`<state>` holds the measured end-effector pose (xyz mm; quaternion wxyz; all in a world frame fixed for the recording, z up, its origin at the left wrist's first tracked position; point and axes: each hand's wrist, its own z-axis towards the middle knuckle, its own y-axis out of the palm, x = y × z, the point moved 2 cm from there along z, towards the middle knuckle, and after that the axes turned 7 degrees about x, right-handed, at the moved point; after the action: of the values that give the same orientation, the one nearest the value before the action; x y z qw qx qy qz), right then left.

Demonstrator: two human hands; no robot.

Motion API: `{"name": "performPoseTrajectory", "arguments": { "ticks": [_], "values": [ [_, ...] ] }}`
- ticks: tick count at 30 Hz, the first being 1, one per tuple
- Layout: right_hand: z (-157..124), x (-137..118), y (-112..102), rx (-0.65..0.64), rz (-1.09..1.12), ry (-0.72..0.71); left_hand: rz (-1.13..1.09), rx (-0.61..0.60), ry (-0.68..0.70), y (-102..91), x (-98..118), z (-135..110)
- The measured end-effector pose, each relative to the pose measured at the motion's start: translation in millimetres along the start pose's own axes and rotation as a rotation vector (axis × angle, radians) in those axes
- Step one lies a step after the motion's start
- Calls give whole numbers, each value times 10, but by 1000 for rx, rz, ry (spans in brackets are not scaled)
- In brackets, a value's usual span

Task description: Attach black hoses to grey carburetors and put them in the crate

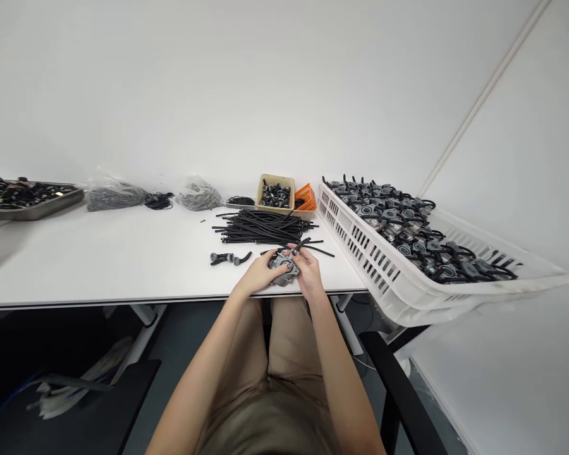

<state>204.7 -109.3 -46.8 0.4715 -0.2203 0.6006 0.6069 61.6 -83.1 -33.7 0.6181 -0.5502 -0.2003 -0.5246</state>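
Near the table's front edge, my left hand (264, 272) is closed around a grey metal carburetor (281, 268), its thumb across the near side. My right hand (308, 270) is at the carburetor's right side, with thumb and fingers pinched on a short black rubber hose (303, 242) at its top. Where the hose meets the metal is hidden by my fingers. Just beyond my hands lies a pile of black hoses (265, 225). Left of them rest several short black elbow pieces with grey ends (222, 258).
On the right stands a white slotted crate (379, 265) full of carburetors with hoses. At the back are a cream bin (275, 177) of black parts, an orange basket (307, 193), plastic bags (114, 193) of small parts and a metal tray (52, 205). A chair armrest (398, 392) is at lower right.
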Motion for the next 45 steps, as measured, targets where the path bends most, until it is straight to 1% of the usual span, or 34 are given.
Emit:
{"name": "performPoseTrajectory", "arguments": {
  "ticks": [3, 7, 13, 16, 20, 24, 27, 34, 40, 45],
  "values": [
    [-12, -8, 7, 2, 28, 15, -16, -17, 7, -3, 20, -7],
    [-20, -26, -10, 36, 65, 8, -18, -22, 10, -11, 31, -10],
    [-46, -54, -13, -45, 100, 33, -22, -31, 16, -11, 26, -5],
    [-41, -41, -5, -29, 85, 32, -23, -24, 15, -11, 22, -3],
    [-17, -14, 9, 22, 18, -10, -25, -19, 23, -9, 21, -3],
    [-19, -16, 23, 12, -22, -16, -21, -8, 7, -11, 21, -8],
    [-34, -35, 28, 6, -2, -14, -23, -18, -4, -11, 18, -10],
    [-30, -45, -2, 40, 48, -8, -2, -28, 15, -2, -1, 5],
    [-38, -39, -11, -12, 75, 36, -21, -25, 19, 1, 5, -1],
    [-30, -32, 5, 10, 34, -1, -26, -12, 17, -3, 11, -7]
  ]
}}
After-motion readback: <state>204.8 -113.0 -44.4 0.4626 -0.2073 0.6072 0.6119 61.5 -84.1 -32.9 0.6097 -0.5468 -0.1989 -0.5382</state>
